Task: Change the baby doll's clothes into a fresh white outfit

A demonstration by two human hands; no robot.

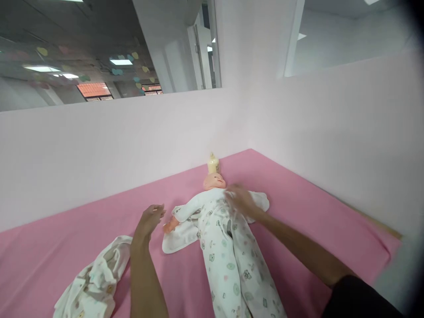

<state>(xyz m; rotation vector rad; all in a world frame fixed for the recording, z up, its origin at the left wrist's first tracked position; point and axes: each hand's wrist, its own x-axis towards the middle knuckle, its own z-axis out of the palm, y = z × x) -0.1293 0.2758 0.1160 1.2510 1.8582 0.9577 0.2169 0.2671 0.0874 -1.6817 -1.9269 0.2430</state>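
Doll (220, 234) on its back on the pink sheet (175, 287), centre, head toward the corner where the white walls meet. White sleeves, printed clothes; legs run off the bottom edge. Left hand (150, 218) free, nothing in it, fingers loosely bent, raised just beside the doll's bare hand (171, 225), apart from it. Right hand (241, 201) over the doll's upper chest, blurred; can't tell if it's gripping the cloth or only touching. Dark sleeve (359, 300) on that arm. Bottle (213, 164) upright just behind the doll's head. Crumpled printed cloth (97, 285) beside the left forearm.
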